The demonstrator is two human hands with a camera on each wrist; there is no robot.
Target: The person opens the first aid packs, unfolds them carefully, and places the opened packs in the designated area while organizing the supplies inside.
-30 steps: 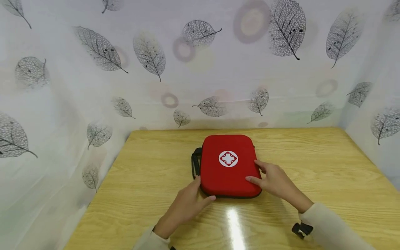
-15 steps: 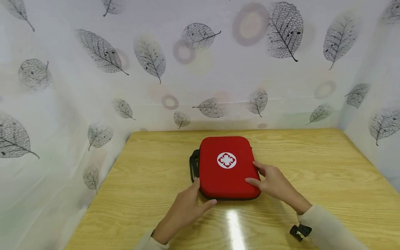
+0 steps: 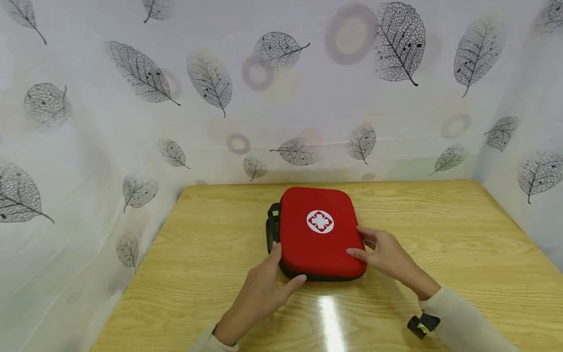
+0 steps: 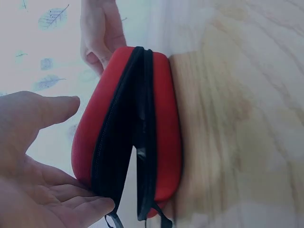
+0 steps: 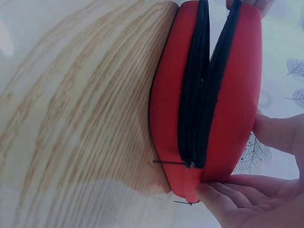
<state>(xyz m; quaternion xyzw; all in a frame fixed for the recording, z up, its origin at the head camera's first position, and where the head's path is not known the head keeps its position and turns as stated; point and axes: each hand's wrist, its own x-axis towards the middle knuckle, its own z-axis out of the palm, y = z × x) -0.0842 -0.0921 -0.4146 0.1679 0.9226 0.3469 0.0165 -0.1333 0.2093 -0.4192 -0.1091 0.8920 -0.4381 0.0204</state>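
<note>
A red first-aid case [image 3: 316, 252] with a white cross badge [image 3: 320, 222] lies on the table, its black handle [image 3: 273, 227] to the left. Its lid [image 4: 88, 140] is raised at the left side, leaving a dark wedge-shaped gap above the base [image 4: 167, 128]. My left hand [image 3: 259, 296] has nearly straight fingers at the lid's left edge, thumb spread along the front. At the right front corner, my right hand [image 3: 389, 254] pinches the lid, thumb on top and fingers down the side. The zipper [image 5: 187, 90] is undone, and the case's contents are hidden.
The wooden table [image 3: 211, 234] extends around the case on every side. Behind it and at both sides hangs a pale cloth [image 3: 303, 105] printed with leaves. A black strap device [image 3: 423, 324] sits at the right sleeve cuff.
The left side of the lid has risen slightly, tilting the badge and showing more black edge at the front. My left fingers moved up with it; the right hand stayed nearly in place.
</note>
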